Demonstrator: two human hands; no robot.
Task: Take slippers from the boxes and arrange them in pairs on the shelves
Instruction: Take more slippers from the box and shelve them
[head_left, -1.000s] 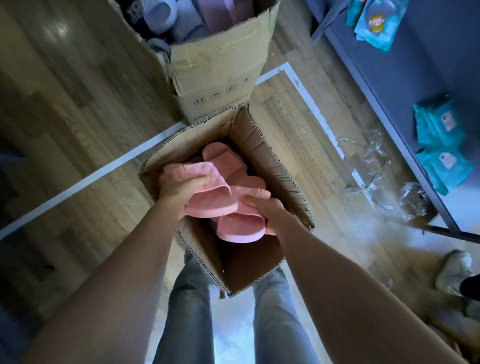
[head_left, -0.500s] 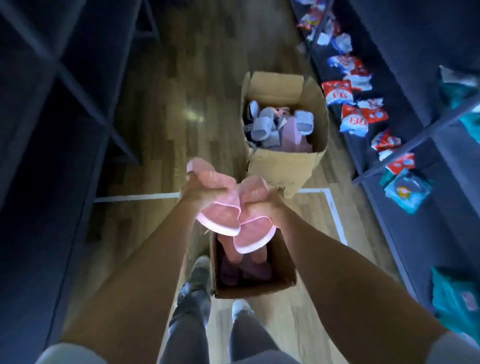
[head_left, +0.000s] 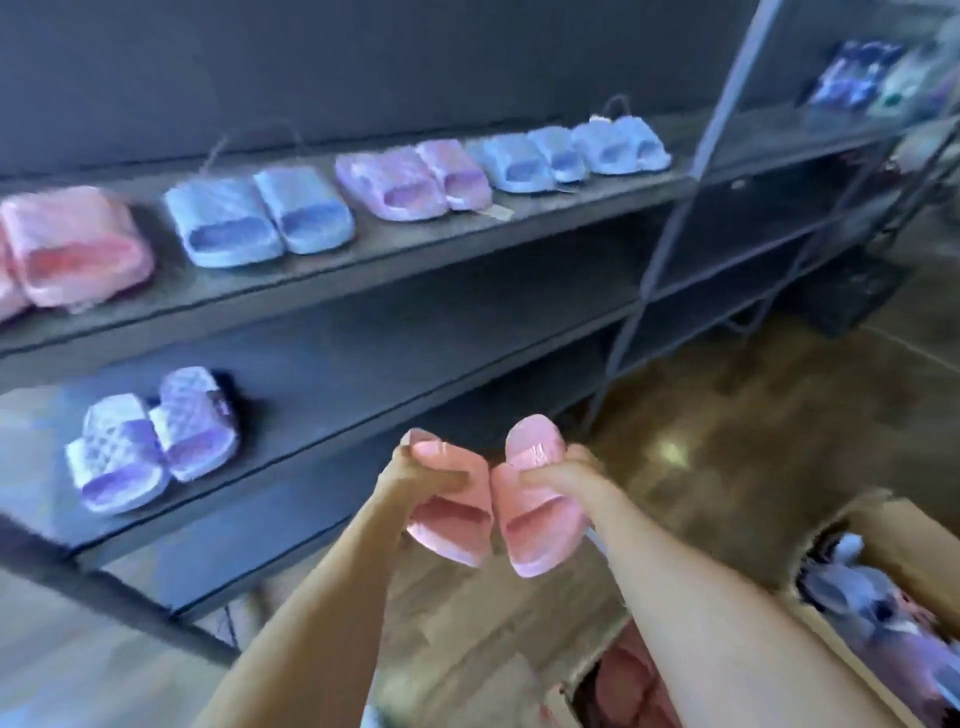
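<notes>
Head view: both hands are raised in front of a dark shelf unit, each grasping one pink slipper. The left hand (head_left: 426, 475) is curled round the left slipper (head_left: 452, 525); the right hand (head_left: 558, 475) pinches the right slipper (head_left: 535, 525) near its heel. The two slippers hang side by side, soles away from the camera, their inner edges close together.

Just beyond the hands runs the front edge of the lower shelf (head_left: 363, 374), bare along the stretch facing them. Left of the hands on that shelf lies a purple pair (head_left: 156, 436). Above the hands, the upper shelf (head_left: 545, 205) carries a row of pairs: pink (head_left: 72, 249), blue (head_left: 260, 218), lilac (head_left: 415, 176) and two more blue pairs (head_left: 535, 156).

Right of the hands, a slanted metal post (head_left: 675, 208) bounds the bay, with wooden floor (head_left: 727, 415) below it. Below the right forearm sit two cardboard boxes: a far one (head_left: 883, 525) holding blue and lilac slippers, and a near one (head_left: 571, 691) with pink contents, blurred.
</notes>
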